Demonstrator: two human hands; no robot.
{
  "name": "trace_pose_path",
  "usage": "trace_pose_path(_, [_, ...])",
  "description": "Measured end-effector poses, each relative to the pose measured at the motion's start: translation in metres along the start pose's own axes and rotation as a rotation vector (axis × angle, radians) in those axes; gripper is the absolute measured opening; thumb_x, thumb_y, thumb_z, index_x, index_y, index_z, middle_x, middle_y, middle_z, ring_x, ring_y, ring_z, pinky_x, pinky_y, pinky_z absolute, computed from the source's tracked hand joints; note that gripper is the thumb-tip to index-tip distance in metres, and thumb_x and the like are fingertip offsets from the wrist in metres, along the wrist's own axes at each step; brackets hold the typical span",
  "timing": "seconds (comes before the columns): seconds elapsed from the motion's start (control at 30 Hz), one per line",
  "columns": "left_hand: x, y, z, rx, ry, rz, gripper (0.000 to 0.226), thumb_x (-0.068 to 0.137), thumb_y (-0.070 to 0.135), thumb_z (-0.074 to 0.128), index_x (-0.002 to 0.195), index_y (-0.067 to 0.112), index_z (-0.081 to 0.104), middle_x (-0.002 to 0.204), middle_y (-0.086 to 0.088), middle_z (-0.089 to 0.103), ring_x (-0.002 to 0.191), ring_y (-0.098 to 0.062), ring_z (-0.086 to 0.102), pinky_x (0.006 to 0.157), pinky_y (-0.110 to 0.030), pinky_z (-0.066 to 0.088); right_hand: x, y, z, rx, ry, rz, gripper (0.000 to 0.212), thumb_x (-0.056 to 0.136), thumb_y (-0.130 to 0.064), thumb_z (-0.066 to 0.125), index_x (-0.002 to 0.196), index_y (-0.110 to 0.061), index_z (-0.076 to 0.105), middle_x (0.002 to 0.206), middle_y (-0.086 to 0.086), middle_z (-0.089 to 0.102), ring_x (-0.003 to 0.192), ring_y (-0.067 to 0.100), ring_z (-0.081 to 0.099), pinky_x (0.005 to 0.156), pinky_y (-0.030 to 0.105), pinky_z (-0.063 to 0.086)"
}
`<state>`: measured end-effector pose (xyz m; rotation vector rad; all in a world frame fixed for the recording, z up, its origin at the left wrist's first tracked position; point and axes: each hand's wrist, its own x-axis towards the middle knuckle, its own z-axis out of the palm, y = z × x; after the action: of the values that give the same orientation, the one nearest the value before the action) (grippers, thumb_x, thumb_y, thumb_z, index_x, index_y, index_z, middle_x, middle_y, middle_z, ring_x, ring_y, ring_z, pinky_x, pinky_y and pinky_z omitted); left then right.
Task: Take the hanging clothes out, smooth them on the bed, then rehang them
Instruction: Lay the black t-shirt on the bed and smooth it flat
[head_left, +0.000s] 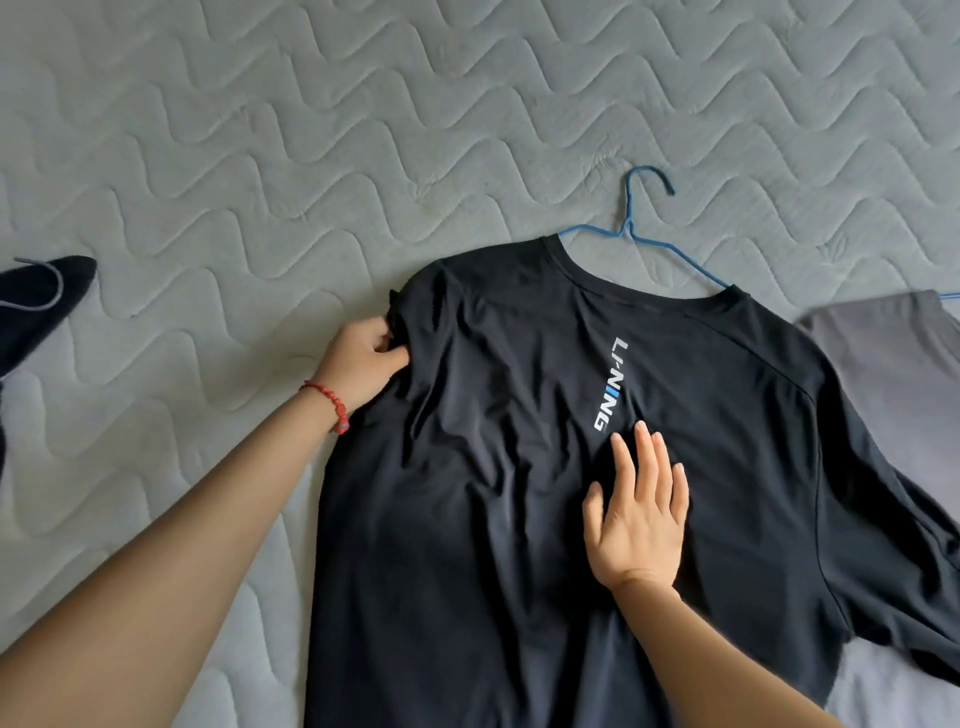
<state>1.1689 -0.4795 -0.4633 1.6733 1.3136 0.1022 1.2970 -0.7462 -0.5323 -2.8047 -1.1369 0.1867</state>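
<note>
A black T-shirt (493, 467) with a white and blue logo down its back lies spread on the grey quilted bed (260, 156), collar pointing away from me. My left hand (363, 358), a red bead bracelet at its wrist, pinches the folded left sleeve at the shoulder. On the shirt's middle, just below the logo, my right hand (639, 514) presses flat with straight fingers. A blue wire hanger (631, 228) lies on the bed just beyond the collar, outside the shirt.
A grey garment (893, 374) lies at the right edge, partly under the black shirt's right sleeve. Another dark garment (36, 306) with a grey cord sits at the left edge. Bare quilted mattress stretches across the far half.
</note>
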Motion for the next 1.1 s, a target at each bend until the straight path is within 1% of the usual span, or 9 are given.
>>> trace_pose_path(0.1, [-0.007,0.02,0.008,0.045,-0.058,0.151,0.016,0.073,0.023,0.065,0.079,0.008,0.065,0.079,-0.015,0.068,0.07,-0.021,0.059,0.071,-0.033,0.046,0.001,-0.001,0.001,-0.017,-0.001,-0.004,0.056,0.083,-0.034,0.033,0.135,-0.013,0.035,0.146,0.011,0.034,0.136,0.025,0.023,0.115,0.034,0.002])
trace_pose_path(0.2, [-0.015,0.044,0.013,-0.101,-0.235,0.268,0.019,0.084,0.009,0.062,0.096,0.024,0.064,0.081,0.008,0.066,0.071,0.0,0.061,0.075,-0.013,0.047,0.001,-0.001,0.001,-0.018,-0.001,-0.005,0.056,0.083,-0.033,0.034,0.135,-0.013,0.035,0.146,0.012,0.035,0.136,0.025,0.023,0.115,0.034,0.002])
trace_pose_path(0.37, [0.006,0.014,0.005,-0.114,0.27,0.046,0.023,0.086,0.015,0.058,0.108,0.013,0.066,0.107,0.001,0.068,0.102,-0.013,0.062,0.09,-0.021,0.044,0.0,-0.002,0.001,-0.019,0.007,-0.008,0.056,0.083,-0.034,0.033,0.135,-0.013,0.034,0.147,0.008,0.027,0.137,0.025,0.022,0.116,0.033,0.001])
trace_pose_path(0.43, [0.01,0.002,0.01,-0.044,0.268,-0.047,0.035,0.085,0.023,0.061,0.116,0.008,0.06,0.118,-0.006,0.062,0.111,-0.019,0.056,0.091,-0.024,0.039,0.001,-0.002,0.002,-0.018,0.008,-0.009,0.056,0.083,-0.034,0.033,0.135,-0.013,0.034,0.147,0.009,0.028,0.137,0.025,0.022,0.116,0.033,0.0])
trace_pose_path(0.63, [0.007,0.008,0.044,-0.135,0.04,-0.048,0.037,0.075,0.037,0.067,0.078,0.001,0.057,0.069,-0.004,0.057,0.066,-0.016,0.051,0.065,-0.031,0.04,0.0,-0.001,0.002,-0.019,0.004,-0.007,0.056,0.083,-0.033,0.034,0.135,-0.012,0.035,0.147,0.011,0.032,0.137,0.026,0.023,0.116,0.034,0.002])
trace_pose_path(0.77, [0.008,0.012,0.044,-0.064,0.239,-0.024,0.043,0.083,0.024,0.062,0.051,0.011,0.037,0.05,-0.009,0.042,0.049,-0.019,0.036,0.058,-0.029,0.028,0.001,-0.001,0.002,-0.021,0.005,-0.012,0.056,0.083,-0.033,0.034,0.135,-0.013,0.035,0.147,0.01,0.03,0.137,0.026,0.023,0.115,0.034,0.002])
trace_pose_path(0.87, [0.002,0.001,0.01,-0.058,0.531,-0.039,0.041,0.086,0.022,0.06,0.051,0.008,0.045,0.071,-0.037,0.056,0.061,-0.04,0.043,0.058,-0.031,0.027,0.001,0.0,0.002,-0.018,0.001,-0.01,0.056,0.083,-0.034,0.034,0.134,-0.013,0.036,0.147,0.011,0.032,0.137,0.026,0.023,0.115,0.034,0.002])
trace_pose_path(0.97, [-0.006,-0.029,-0.039,-0.058,0.788,-0.092,0.036,0.088,0.024,0.057,0.08,-0.011,0.06,0.089,-0.035,0.063,0.08,-0.042,0.056,0.067,-0.036,0.036,0.001,0.0,0.002,-0.015,0.004,-0.008,0.056,0.083,-0.034,0.034,0.134,-0.013,0.036,0.146,0.012,0.035,0.137,0.026,0.023,0.115,0.034,0.003])
trace_pose_path(1.1, [-0.019,-0.076,-0.074,0.021,0.708,-0.255,0.035,0.087,0.03,0.057,0.072,-0.002,0.052,0.081,-0.032,0.055,0.072,-0.024,0.041,0.068,-0.038,0.04,0.001,-0.001,0.0,0.002,0.002,-0.005,0.056,0.083,-0.034,0.033,0.134,-0.012,0.036,0.146,0.014,0.037,0.137,0.026,0.022,0.115,0.032,0.0])
